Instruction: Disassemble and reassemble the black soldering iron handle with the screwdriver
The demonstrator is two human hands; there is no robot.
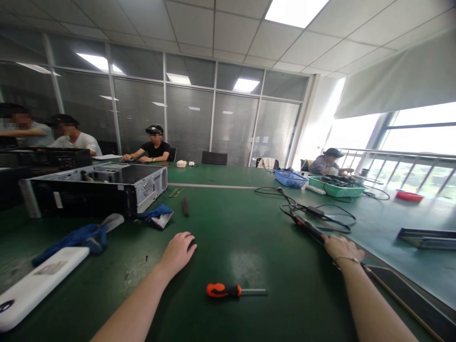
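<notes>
My left hand (179, 250) rests palm down on the green table (231, 223), fingers curled loosely, holding nothing that I can see. My right hand (340, 246) lies at the table's right side with its fingers closed around the end of a black electric tool (307, 225) whose cable (320, 211) loops away behind it. An orange-handled screwdriver (231, 290) lies on the table between my forearms, touched by neither hand. An open computer case (103, 186) stands at the left, well beyond my left hand.
Blue gloves (81, 237) and a blue-white cloth (156, 215) lie near the case, and a white panel (35, 285) sits at the front left. Blue (290, 178) and green (342, 189) baskets stand far right. Several people sit at the far side. A dark metal panel (427, 237) lies right.
</notes>
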